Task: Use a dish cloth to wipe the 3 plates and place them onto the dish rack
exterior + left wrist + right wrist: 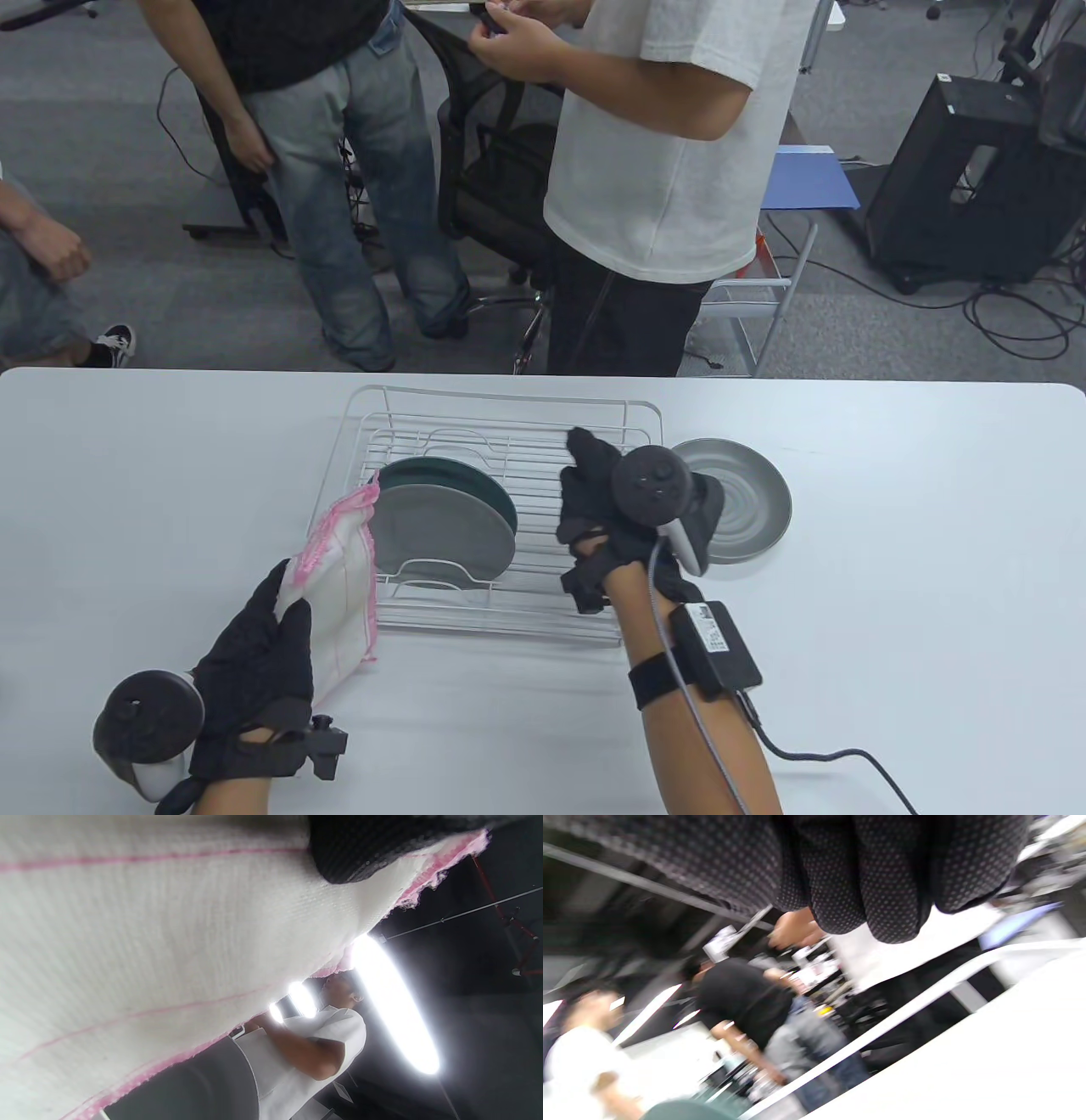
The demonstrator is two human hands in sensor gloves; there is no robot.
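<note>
A white wire dish rack (424, 399) stands mid-table. Two plates stand on edge in its left half: a grey plate (441, 526) in front, a dark green plate (475, 484) behind it. A third grey plate (751, 501) lies flat on the table just right of the rack. My left hand (284, 594) grips a white dish cloth with pink edging (344, 586) at the rack's front left corner; the cloth (169, 942) fills the left wrist view. My right hand (585, 501) hovers over the rack's right side, holding nothing, its fingers (882, 878) loosely bent.
Two people stand close beyond the table's far edge, one in a white shirt (662, 153), with a black office chair (501, 187) between them. A cable (814, 755) trails from my right wrist across the table's near right part.
</note>
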